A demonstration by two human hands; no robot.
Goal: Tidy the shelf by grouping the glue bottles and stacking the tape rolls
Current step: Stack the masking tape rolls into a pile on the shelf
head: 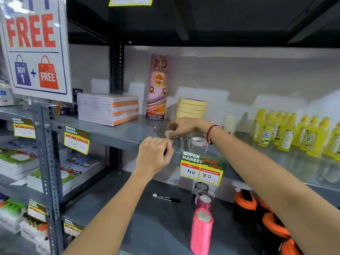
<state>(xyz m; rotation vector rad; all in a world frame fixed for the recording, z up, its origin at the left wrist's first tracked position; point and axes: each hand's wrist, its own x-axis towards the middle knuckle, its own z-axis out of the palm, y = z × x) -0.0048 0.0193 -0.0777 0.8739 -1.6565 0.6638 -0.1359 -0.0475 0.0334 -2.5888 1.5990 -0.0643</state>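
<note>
On the grey shelf [128, 133] my right hand [185, 127] pinches a small clear tape roll [168, 133]. Just below it, at the shelf's front edge, my left hand [156, 155] is curled shut; I cannot tell whether it holds anything. Another small tape roll [198, 140] lies flat to the right of my right hand. Behind the hand stands a stack of cream masking tape rolls [191, 108], with a tall pink KD tape pack [158, 87] to its left. Several yellow glue bottles [287, 131] stand grouped at the right end.
A pile of notebooks [108, 108] lies left of the pink pack. A cream tube [229, 124] stands right of my right wrist. Price tags hang on the shelf edge [202, 168]. The lower shelf holds a marker [165, 197], pink ribbon rolls [201, 230] and orange-black items [257, 210].
</note>
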